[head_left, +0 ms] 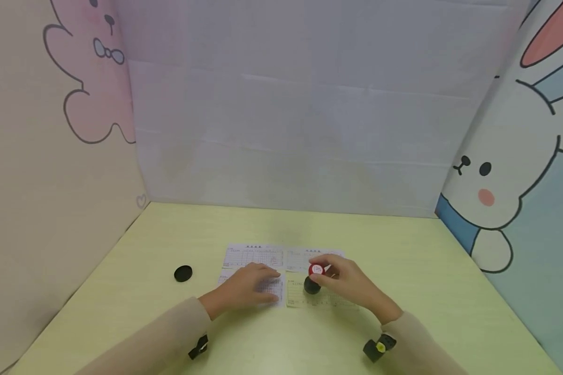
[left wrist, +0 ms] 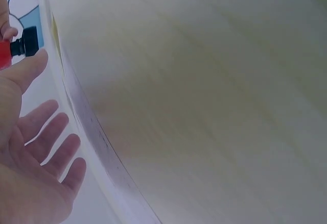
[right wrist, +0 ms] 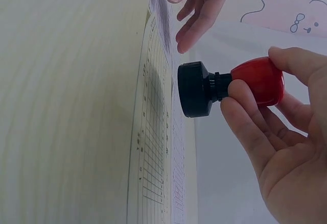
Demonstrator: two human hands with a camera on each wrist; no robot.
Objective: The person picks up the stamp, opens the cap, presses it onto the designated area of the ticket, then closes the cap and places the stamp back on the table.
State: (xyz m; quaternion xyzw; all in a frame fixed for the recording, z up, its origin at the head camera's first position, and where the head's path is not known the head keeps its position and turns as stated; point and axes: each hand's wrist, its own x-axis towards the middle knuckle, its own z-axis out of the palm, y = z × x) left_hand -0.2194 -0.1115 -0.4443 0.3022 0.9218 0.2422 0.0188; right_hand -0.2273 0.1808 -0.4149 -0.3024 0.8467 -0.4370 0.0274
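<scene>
A stamp (right wrist: pixel 258 80) with a red knob and black round base is pinched between the thumb and fingers of my right hand (head_left: pixel 349 278). In the right wrist view its black base hangs a little above the yellow form (right wrist: pixel 145 157). My left hand (head_left: pixel 249 285) is spread with loose, straight fingers over the lower left form (head_left: pixel 276 296) and holds nothing. The left wrist view shows its palm (left wrist: pixel 30 173) and the stamp's base (left wrist: pixel 30 41) beyond the thumb. Two white forms lie behind, the upper left form (head_left: pixel 253 255) bearing a faint reddish mark.
A black round lid (head_left: pixel 183 273) lies on the pale yellow table (head_left: pixel 169 234), left of the papers. White sheeting (head_left: pixel 286 130) stands along the table's back edge. Side panels with a pink cartoon animal (head_left: pixel 96 67) and a rabbit (head_left: pixel 502 172) flank the table.
</scene>
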